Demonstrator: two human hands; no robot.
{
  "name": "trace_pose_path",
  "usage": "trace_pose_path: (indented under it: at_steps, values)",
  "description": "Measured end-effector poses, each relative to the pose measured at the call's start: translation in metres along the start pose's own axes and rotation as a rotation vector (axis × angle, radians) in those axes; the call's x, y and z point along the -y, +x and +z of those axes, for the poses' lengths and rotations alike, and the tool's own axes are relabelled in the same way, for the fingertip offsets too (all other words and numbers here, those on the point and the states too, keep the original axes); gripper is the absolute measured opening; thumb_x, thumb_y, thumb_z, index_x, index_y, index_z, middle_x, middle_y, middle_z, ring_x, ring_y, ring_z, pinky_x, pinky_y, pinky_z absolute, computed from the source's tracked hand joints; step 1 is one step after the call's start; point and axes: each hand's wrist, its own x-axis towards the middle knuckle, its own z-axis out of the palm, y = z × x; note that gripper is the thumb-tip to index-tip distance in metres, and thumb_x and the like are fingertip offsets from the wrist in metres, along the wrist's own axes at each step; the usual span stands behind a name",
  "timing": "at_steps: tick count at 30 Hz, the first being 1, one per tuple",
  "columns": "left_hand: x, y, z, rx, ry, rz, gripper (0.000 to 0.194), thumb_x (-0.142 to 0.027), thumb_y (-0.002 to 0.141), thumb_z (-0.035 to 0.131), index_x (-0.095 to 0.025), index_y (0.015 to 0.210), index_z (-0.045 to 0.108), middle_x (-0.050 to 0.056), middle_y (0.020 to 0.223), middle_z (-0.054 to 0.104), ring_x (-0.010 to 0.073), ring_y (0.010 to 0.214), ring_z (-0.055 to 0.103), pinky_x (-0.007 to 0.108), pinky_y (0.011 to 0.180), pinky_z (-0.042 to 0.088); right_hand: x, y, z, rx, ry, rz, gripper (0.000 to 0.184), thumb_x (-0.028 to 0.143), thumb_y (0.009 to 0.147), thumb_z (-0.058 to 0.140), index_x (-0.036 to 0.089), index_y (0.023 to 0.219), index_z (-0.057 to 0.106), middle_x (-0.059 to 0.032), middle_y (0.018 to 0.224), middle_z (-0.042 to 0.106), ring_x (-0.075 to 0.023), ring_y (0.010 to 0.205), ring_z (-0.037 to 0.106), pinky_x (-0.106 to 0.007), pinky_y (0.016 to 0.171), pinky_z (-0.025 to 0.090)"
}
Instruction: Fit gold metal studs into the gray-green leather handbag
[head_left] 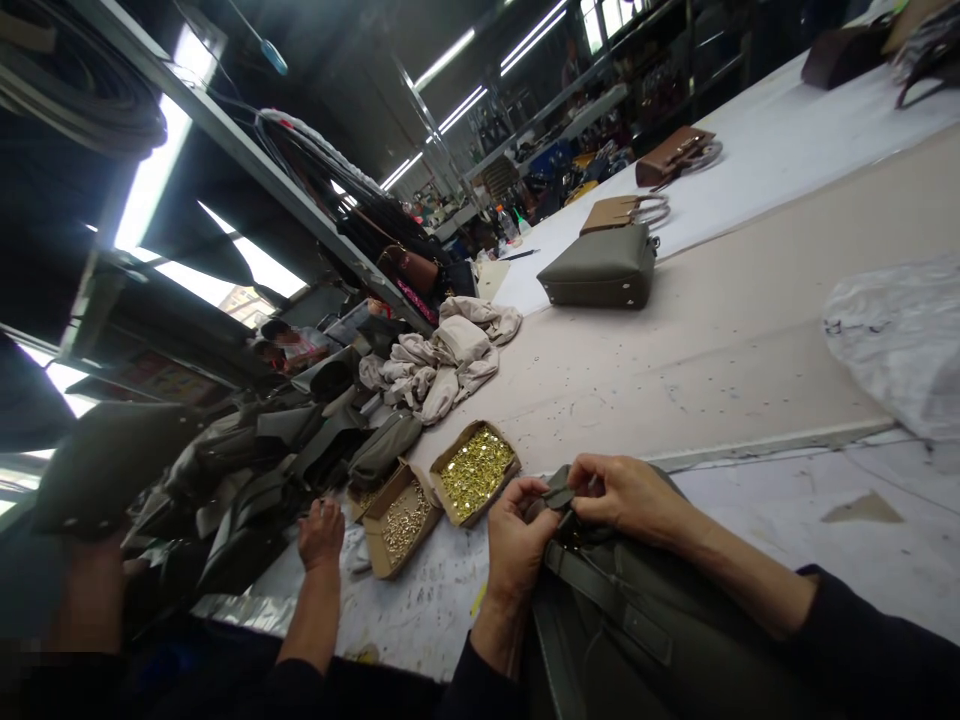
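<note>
An olive-green handbag (pixel 675 610) lies in front of me at the table's near side, its lower part running out of view. My left hand (pixel 517 545) pinches a small olive leather tab (pixel 556 492) at the bag's top edge between thumb and fingers. Close beside it, my right hand (pixel 626 500) is closed on the same tab area, fingertips bent inward. A strap with a stitched end (pixel 646 635) crosses the bag below my hands. Whatever small part may sit between my fingertips is hidden.
Cardboard boxes of gold-coloured metal pieces (pixel 480 475) and small rivet-like parts (pixel 405 520) stand left of my hands. A co-worker's hand (pixel 322 535) is near them, beside piled olive bags (pixel 300 440). Crumpled beige cloth (pixel 450 360), a finished olive bag (pixel 600 268) and plastic film (pixel 900 340) lie beyond.
</note>
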Motion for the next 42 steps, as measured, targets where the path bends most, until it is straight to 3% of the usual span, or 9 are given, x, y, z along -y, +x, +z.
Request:
trace_pose_path:
  at_steps: [3, 7, 10, 13, 17, 23, 31, 35, 42]
  values:
    - [-0.002, -0.006, -0.002, 0.022, 0.047, 0.092, 0.024, -0.019, 0.068, 0.078, -0.014, 0.088, 0.066, 0.004, 0.087, 0.072, 0.0175, 0.082, 0.067, 0.024, 0.077, 0.054, -0.002, 0.001, -0.001, 0.069, 0.026, -0.074, 0.041, 0.026, 0.072, 0.066, 0.023, 0.112, 0.073, 0.0031, 0.077, 0.066, -0.0171, 0.067, 0.058, -0.025, 0.063, 0.038]
    - [-0.002, -0.018, -0.006, -0.007, 0.155, 0.167, 0.026, -0.021, 0.077, 0.074, -0.016, 0.101, 0.064, 0.004, 0.088, 0.074, 0.0178, 0.084, 0.069, 0.025, 0.079, 0.053, -0.003, -0.003, -0.004, 0.206, 0.246, -0.114, 0.028, 0.034, 0.079, 0.066, 0.020, 0.102, 0.074, 0.0031, 0.071, 0.060, -0.0169, 0.066, 0.052, -0.025, 0.061, 0.038]
    - [-0.005, -0.025, -0.007, -0.006, 0.180, 0.109, 0.036, -0.021, 0.079, 0.071, -0.017, 0.114, 0.062, 0.005, 0.092, 0.077, 0.0196, 0.086, 0.072, 0.027, 0.079, 0.054, -0.002, -0.008, -0.005, 0.183, 0.268, -0.148, 0.023, 0.034, 0.082, 0.067, 0.018, 0.098, 0.071, 0.0028, 0.071, 0.060, -0.0167, 0.067, 0.052, -0.026, 0.063, 0.039]
    - [-0.010, -0.028, -0.007, 0.002, 0.253, 0.095, 0.027, -0.020, 0.077, 0.067, -0.016, 0.103, 0.070, 0.005, 0.098, 0.078, 0.0217, 0.094, 0.073, 0.028, 0.085, 0.054, 0.002, -0.013, -0.005, 0.147, 0.168, -0.191, 0.017, 0.030, 0.082, 0.066, 0.019, 0.094, 0.069, 0.0025, 0.073, 0.060, -0.0164, 0.067, 0.052, -0.026, 0.063, 0.038]
    - [-0.012, -0.035, -0.005, -0.044, 0.397, 0.143, 0.020, -0.022, 0.080, 0.065, -0.020, 0.096, 0.078, 0.002, 0.091, 0.078, 0.0213, 0.087, 0.072, 0.028, 0.080, 0.053, 0.005, -0.015, -0.005, 0.129, 0.152, -0.238, 0.011, 0.026, 0.084, 0.064, 0.019, 0.092, 0.066, 0.0015, 0.077, 0.062, -0.0170, 0.070, 0.053, -0.027, 0.065, 0.039]
    - [-0.006, -0.045, -0.004, -0.136, 0.568, 0.500, 0.010, -0.019, 0.085, 0.069, -0.020, 0.093, 0.074, 0.002, 0.086, 0.076, 0.0200, 0.078, 0.071, 0.028, 0.073, 0.053, 0.009, -0.019, -0.007, 0.142, 0.166, -0.362, 0.028, 0.017, 0.088, 0.060, 0.021, 0.115, 0.069, -0.0026, 0.100, 0.068, -0.0202, 0.091, 0.061, -0.030, 0.082, 0.045]
    - [0.015, -0.050, -0.011, -0.235, 0.717, 1.011, 0.026, -0.006, 0.088, 0.064, -0.020, 0.110, 0.062, 0.006, 0.096, 0.075, 0.0199, 0.084, 0.073, 0.030, 0.078, 0.060, 0.019, -0.028, -0.004, 0.085, 0.123, -0.601, 0.020, 0.013, 0.101, 0.057, 0.023, 0.107, 0.073, -0.0001, 0.083, 0.058, -0.0166, 0.078, 0.057, -0.026, 0.071, 0.044]
    - [0.029, -0.056, -0.019, -0.276, 0.745, 1.111, 0.023, -0.015, 0.093, 0.068, -0.018, 0.114, 0.060, 0.010, 0.100, 0.076, 0.0213, 0.090, 0.075, 0.032, 0.081, 0.064, 0.020, -0.033, 0.002, 0.070, 0.065, -0.706, 0.020, 0.014, 0.106, 0.055, 0.024, 0.109, 0.072, -0.0011, 0.086, 0.059, -0.0161, 0.079, 0.058, -0.025, 0.069, 0.045]
    - [0.035, -0.056, -0.020, -0.277, 0.649, 1.145, 0.023, -0.017, 0.096, 0.064, -0.020, 0.119, 0.058, 0.010, 0.099, 0.075, 0.0226, 0.098, 0.075, 0.036, 0.087, 0.067, 0.025, -0.041, 0.006, 0.130, -0.124, -0.664, 0.019, 0.008, 0.103, 0.049, 0.021, 0.109, 0.061, -0.0047, 0.098, 0.062, -0.0190, 0.086, 0.061, -0.031, 0.073, 0.047]
